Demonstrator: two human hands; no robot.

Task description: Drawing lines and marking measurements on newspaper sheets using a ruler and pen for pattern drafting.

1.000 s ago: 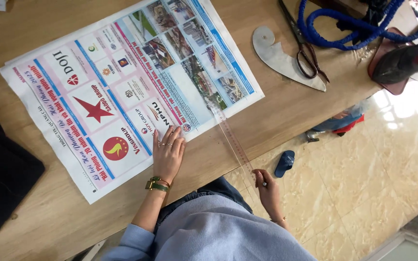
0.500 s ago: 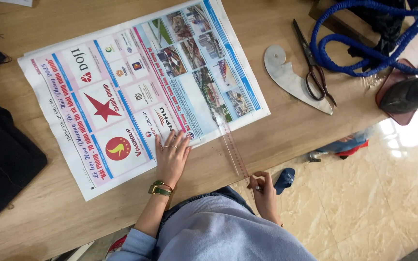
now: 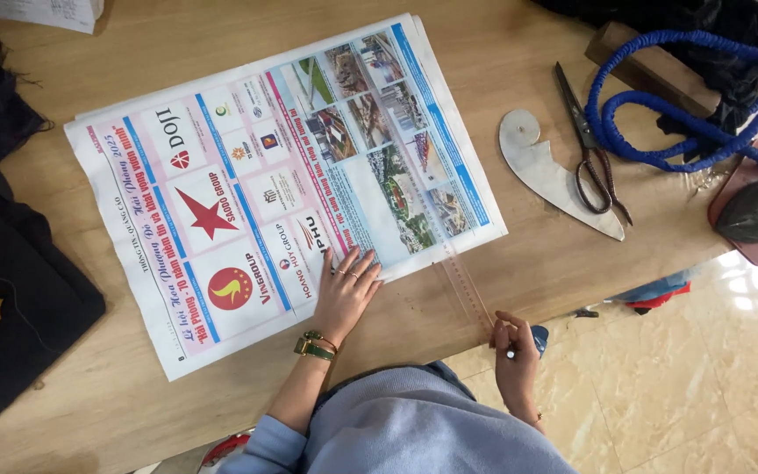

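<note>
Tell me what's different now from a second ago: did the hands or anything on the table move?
Very little. The left hand stays flat on the newspaper's near edge. The right hand still holds the near end of the clear ruler at the table's edge, with a small pen-like thing in its grip. The scissors, curved template and blue cord lie as before; only the camera view shifted.

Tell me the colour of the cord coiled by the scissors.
The cord is blue, clearest in the head view, looped right of the scissors.
</note>
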